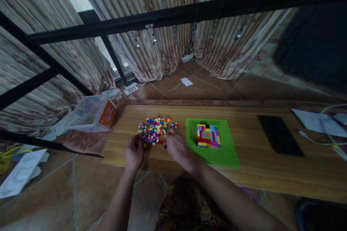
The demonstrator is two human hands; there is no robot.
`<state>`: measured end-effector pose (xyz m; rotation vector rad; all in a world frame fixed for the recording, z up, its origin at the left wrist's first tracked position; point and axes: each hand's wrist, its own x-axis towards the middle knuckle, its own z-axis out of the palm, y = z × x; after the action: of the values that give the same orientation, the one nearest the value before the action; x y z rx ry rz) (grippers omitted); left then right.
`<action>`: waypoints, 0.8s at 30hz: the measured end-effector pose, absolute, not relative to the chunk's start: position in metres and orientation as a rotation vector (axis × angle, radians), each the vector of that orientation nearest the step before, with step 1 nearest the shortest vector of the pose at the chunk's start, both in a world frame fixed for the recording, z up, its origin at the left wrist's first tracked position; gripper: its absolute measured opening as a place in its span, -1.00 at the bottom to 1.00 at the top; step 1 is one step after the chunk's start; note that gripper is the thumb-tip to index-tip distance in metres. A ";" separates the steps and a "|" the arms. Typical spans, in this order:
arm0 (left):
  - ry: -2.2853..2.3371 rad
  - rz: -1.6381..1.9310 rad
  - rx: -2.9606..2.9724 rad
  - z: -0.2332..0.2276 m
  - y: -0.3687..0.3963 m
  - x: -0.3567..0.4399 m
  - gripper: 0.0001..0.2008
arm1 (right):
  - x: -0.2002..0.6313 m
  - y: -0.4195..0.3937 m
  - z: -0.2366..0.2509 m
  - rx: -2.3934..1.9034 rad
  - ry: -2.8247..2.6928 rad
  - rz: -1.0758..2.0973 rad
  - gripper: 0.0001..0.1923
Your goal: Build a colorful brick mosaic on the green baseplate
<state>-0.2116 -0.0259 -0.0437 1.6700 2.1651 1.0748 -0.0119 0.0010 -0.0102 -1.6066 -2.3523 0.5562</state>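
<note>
1. My patterned cloth (173, 211) is nearest, at 6 o'clock, between my forearms.
2. My left hand (134, 151) rests at 8 o'clock of the bricks (154, 130), at their edge; my fingers are curled in, but I cannot tell whether they pinch one.
3. My right hand (176, 146) is at 4 o'clock of the bricks; its fingertips are hidden, so I cannot tell whether they are apart, together or clamped on something.
4. The bricks lie loose in a many-coloured heap on the wooden table (257, 171).
5. At their 3 o'clock, past my right hand, lies a green plate (227, 153), bearing a multicoloured build (208, 136).
6. A black slab (280, 135) lies at the plate's 3 o'clock.
7. A clear box (86, 115) with an orange label (107, 113) sits between the bricks' 9 and 10 o'clock.
</note>
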 end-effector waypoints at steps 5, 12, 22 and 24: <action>2.203 1.019 1.652 -0.042 -0.024 -0.211 -0.71 | -0.014 0.009 -0.008 -1.615 -2.397 0.498 -0.65; 2.245 0.960 1.648 -0.034 -0.026 -0.206 -0.69 | -0.019 0.012 -0.008 -1.597 -2.359 0.483 -0.71; 2.263 0.912 1.617 -0.036 -0.023 -0.209 -0.70 | 0.044 -0.028 0.010 -1.312 -1.778 0.696 -0.86; 2.267 0.910 1.615 -0.036 -0.023 -0.208 -0.70 | 0.076 -0.036 0.011 -1.343 -1.613 0.698 -0.89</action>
<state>-0.2080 -0.0228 -0.0357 1.6148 2.2669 0.9097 0.0756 -0.0362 0.0109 -1.3429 -1.6127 0.6979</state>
